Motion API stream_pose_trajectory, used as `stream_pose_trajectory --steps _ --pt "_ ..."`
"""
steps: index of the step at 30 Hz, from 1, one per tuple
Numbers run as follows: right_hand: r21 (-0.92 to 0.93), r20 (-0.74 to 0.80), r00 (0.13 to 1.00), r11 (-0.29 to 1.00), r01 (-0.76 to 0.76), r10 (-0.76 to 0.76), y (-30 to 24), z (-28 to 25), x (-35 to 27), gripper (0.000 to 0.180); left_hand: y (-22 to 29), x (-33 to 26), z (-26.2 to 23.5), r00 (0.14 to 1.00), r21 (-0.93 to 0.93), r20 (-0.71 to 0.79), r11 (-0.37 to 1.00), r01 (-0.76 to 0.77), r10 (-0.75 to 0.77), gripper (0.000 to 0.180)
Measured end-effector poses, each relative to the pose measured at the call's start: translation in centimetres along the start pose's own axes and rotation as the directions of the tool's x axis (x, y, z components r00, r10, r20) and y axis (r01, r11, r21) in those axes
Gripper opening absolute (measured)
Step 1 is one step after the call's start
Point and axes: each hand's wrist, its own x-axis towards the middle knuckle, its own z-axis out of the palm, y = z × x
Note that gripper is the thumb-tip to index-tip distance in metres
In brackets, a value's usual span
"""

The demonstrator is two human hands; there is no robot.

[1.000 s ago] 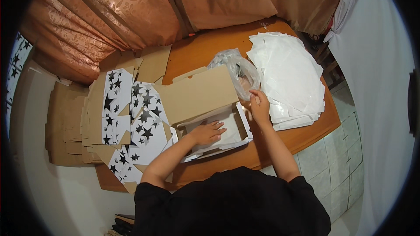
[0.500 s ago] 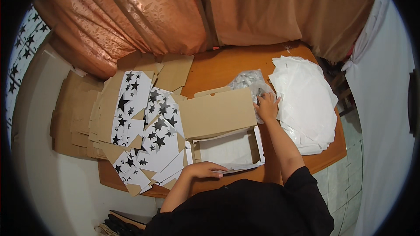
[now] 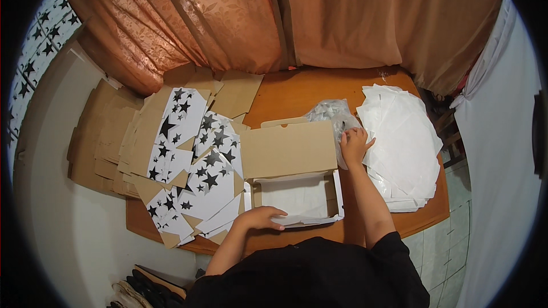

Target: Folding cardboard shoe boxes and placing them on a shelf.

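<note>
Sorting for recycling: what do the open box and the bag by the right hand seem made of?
The open box: probably cardboard, matte brown inside, with stiff, flat folded panels. The bag: likely thin plastic film, glossy and translucent, judging by its crinkles and highlights.

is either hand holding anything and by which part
Left hand is at the box, near edge; right hand at the plastic bag, right side. Whether either grips can't be told.
</note>
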Motion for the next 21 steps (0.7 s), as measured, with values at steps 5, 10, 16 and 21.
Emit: stream_pose_trajectory --steps 5,10,16,21 --pt "0.033 -0.131 0.991 0.999 0.029 -0.025 -1.1 -2.4 0.6 0.012 -0.2 -0.3 0.7 0.996 0.013 -0.060 0.998 -0.066 0.067 0.041" --pt "0.099 -0.143 0.988 0.994 -0.050 0.064 0.1 -3.0 0.8 0.014 0.9 -0.5 1.8 0.910 0.205 -0.395 0.977 -0.051 0.130 0.023" --pt "0.475 -0.062 0.996 0.880 -0.021 0.057 -1.0 -5.8 -1.3 0.016 2.3 0.3 1.3 0.816 0.309 -0.517 0.945 -0.105 0.260 0.022" --pt "0.580 -0.029 0.999 0.814 0.033 -0.020 -3.7 -9.2 -5.4 0.027 0.4 2.9 1.1 0.666 0.692 -0.540 0.722 0.003 0.514 0.013"
